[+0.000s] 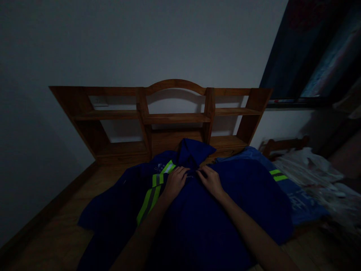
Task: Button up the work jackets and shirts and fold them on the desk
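Note:
A dark blue work jacket (203, 214) with yellow-green and grey reflective bands lies spread over a wooden surface. Its collar (194, 148) stands up at the far end. Just below the collar, my left hand (177, 178) has its fingers bent and pressed on the cloth. Across a small gap, my right hand (210, 180) pinches the jacket's fabric near the neckline. A small pale mark shows between both hands. Dim light hides the fine detail at the fingertips.
Behind the jacket stands a wooden headboard with shelves (177, 118) against the wall. To the right lie a lighter blue printed bag (304, 205) and crumpled clear plastic (313, 169). A dark window (299, 56) is at the upper right.

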A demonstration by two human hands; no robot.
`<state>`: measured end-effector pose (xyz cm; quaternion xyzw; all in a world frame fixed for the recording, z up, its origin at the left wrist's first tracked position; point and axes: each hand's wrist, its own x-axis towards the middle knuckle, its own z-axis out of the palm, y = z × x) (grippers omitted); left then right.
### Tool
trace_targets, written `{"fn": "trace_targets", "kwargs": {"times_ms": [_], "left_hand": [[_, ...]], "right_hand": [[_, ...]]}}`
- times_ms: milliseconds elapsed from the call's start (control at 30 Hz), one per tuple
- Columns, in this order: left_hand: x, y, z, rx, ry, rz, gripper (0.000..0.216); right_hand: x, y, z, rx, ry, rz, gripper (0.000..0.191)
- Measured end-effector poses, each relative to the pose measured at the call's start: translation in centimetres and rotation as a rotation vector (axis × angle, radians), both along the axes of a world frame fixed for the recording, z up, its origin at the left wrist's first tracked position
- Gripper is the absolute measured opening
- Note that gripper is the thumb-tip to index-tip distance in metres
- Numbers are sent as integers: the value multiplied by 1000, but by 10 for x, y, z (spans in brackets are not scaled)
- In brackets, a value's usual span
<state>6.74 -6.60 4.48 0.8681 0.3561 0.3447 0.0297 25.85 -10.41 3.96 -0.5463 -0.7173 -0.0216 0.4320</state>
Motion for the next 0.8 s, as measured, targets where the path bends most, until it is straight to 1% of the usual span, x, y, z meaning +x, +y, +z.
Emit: {"fn": "trace_targets", "kwargs": {"times_ms": [133,367,533,667,800], "left_hand": [[2,1,-3,-9,-21,20,24],[4,1,-4,-39,-32,54,25],[3,3,-5,-42,-23,22,24],[4,3,-8,-47,-56,6,25],[5,3,-8,-108,-110,-35,24]], "right_hand": [[0,0,0,-21,-27,13,18],[0,-1,0,-36,-53,30,22],[-2,-2,3,-28,-57,44,24],[-2,-4,4,-27,-54,47,25],[-2,-3,3,-33,-48,46,24]]}}
